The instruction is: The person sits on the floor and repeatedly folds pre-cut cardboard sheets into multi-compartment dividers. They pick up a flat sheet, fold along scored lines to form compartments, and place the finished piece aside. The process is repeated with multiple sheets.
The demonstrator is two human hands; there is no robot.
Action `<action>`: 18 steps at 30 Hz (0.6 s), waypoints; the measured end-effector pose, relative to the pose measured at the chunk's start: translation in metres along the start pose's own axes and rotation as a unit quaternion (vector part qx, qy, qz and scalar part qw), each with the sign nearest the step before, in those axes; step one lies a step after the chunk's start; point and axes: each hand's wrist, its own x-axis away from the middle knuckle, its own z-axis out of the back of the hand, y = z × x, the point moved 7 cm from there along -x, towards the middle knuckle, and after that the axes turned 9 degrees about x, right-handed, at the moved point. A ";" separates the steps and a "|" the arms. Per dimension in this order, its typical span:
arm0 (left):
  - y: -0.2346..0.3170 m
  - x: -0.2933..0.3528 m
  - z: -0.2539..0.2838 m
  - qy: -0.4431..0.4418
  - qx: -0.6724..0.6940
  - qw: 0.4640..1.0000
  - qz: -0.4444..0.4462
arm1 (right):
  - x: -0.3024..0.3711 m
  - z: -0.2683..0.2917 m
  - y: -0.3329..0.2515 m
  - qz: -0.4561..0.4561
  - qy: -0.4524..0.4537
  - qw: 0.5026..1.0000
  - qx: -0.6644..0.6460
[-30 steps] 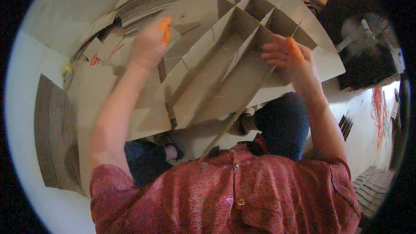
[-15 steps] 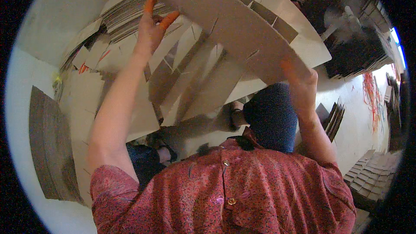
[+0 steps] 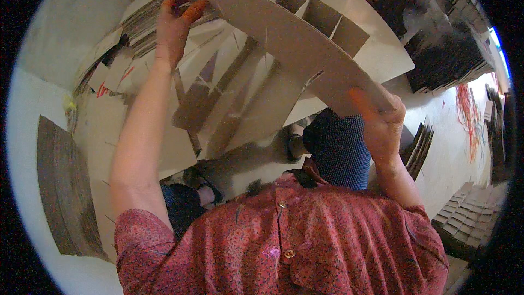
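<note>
A long brown cardboard strip [image 3: 284,38] with slots cut into its lower edge slants across the upper middle. My left hand [image 3: 174,30], with orange coverings on its fingertips, pinches the strip's far left end; part of the grip is hard to make out. At the near right end my right hand [image 3: 382,120] is closed around the strip, its orange-covered fingertip smeared by motion. Just behind the strip, a partly assembled cardboard divider [image 3: 319,16] with upright cross pieces rests on a pale cardboard sheet [image 3: 390,65]. The strip hides the divider's lower part.
Stacks of flat cardboard [image 3: 147,30] lie at the far left, and another stack [image 3: 63,186] leans by the left wall. A dark pile [image 3: 447,65] with a fan [image 3: 431,13] stands far right. Red strings [image 3: 466,114] hang beyond it. Folded dividers [image 3: 472,213] lie lower right.
Both ends of the strip have shifted; its far end moved left together with my left hand, and more of the divider behind it shows. My right hand has moved slightly down.
</note>
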 end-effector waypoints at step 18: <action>0.031 0.076 -0.046 -0.053 -0.339 0.938 -0.047 | 0.003 -0.046 0.061 -0.070 -0.074 0.995 -0.011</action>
